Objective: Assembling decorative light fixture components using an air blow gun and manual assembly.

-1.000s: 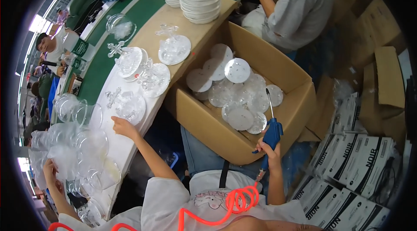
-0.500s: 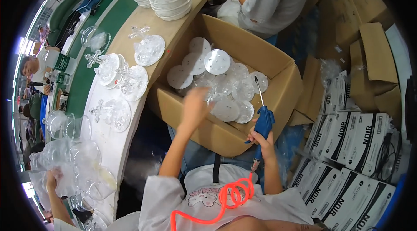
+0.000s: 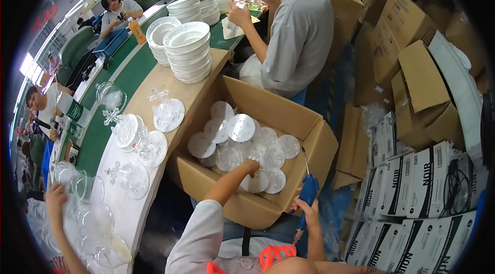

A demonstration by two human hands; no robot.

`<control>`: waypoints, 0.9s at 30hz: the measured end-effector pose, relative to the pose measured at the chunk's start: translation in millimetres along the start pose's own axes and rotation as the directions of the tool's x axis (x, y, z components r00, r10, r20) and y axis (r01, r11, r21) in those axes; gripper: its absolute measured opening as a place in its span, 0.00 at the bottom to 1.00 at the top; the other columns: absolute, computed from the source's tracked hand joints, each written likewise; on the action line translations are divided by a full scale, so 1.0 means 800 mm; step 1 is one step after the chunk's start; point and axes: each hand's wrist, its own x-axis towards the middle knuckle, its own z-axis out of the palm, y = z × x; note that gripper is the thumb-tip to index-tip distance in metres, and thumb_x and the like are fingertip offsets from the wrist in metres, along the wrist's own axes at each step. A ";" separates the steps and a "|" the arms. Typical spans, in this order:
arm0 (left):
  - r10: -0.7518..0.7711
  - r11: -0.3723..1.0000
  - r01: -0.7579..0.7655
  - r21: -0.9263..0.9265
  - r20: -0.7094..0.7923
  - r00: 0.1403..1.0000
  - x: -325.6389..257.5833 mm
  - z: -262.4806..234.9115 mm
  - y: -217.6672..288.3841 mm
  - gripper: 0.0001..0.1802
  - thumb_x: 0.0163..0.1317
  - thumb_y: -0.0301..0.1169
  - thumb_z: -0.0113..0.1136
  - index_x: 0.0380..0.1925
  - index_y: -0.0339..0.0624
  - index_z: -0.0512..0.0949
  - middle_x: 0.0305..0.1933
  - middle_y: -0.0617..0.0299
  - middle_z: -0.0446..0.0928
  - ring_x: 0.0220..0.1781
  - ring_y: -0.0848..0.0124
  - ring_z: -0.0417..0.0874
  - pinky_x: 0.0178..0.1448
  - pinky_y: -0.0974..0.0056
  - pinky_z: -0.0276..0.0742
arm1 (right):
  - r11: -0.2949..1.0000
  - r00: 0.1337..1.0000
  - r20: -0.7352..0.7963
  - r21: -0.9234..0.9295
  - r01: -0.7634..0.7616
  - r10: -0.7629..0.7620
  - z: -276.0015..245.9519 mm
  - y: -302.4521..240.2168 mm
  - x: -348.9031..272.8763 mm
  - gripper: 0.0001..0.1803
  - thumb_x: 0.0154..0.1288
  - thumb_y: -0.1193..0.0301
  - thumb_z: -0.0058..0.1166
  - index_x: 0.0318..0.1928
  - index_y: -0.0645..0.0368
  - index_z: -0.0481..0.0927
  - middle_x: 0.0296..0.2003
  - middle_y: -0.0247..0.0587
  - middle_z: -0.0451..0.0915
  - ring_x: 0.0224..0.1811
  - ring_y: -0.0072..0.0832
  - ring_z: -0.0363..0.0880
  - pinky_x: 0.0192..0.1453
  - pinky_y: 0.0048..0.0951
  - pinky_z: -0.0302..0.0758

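Inside the open cardboard box [image 3: 242, 212] my left hand [image 3: 250, 168] reaches down among several clear plastic pieces with round discs [image 3: 241, 127]. Its fingers are curled down at the discs; what they grip, if anything, is hidden. My right hand [image 3: 308, 211] is wrapped round the handle of a blue air blow gun [image 3: 309, 190], at the box's right near corner. The gun's thin metal nozzle points up and away. A coiled orange-red air hose [image 3: 276, 256] runs from its lower end.
On the bench [image 3: 147, 75] at left stand clear ornate plastic pieces [image 3: 168, 114] and stacked white bowls [image 3: 188, 52]. A co-worker's hand [image 3: 55, 199] is over clear parts at lower left. Another co-worker [image 3: 301, 37] sits beyond the box. Printed cartons [image 3: 428, 181] are stacked at right.
The view has tilted up, so the box sits lower in it. My left hand has gone from above the box's near left side down onto the discs. My right hand keeps the gun.
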 end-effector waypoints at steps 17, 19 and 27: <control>0.095 0.989 0.059 0.139 -0.874 0.477 -0.297 -0.145 0.073 0.23 0.50 0.29 0.49 0.49 0.41 0.71 0.40 0.59 0.75 0.43 0.67 0.77 0.43 0.64 0.75 | 0.902 0.977 0.153 0.384 -0.199 0.150 0.061 0.016 0.059 0.21 0.60 0.63 0.51 0.47 0.64 0.65 0.31 0.44 0.75 0.26 0.25 0.73 0.35 0.32 0.76; 0.309 0.943 0.055 0.328 -0.926 0.219 -0.320 -0.145 0.076 0.22 0.49 0.28 0.50 0.48 0.41 0.72 0.42 0.58 0.74 0.45 0.66 0.77 0.46 0.66 0.75 | 0.893 0.986 0.138 0.426 -0.145 0.095 0.073 0.016 0.064 0.19 0.59 0.62 0.53 0.44 0.62 0.68 0.29 0.40 0.75 0.25 0.24 0.73 0.33 0.30 0.76; 0.396 0.918 0.040 0.395 -0.917 -0.039 -0.344 -0.135 0.084 0.16 0.49 0.25 0.52 0.40 0.45 0.78 0.44 0.58 0.76 0.45 0.64 0.78 0.45 0.66 0.77 | 0.894 0.995 0.025 0.436 -0.100 0.099 0.072 -0.005 0.040 0.23 0.51 0.73 0.49 0.49 0.68 0.69 0.47 0.48 0.74 0.50 0.37 0.74 0.56 0.36 0.69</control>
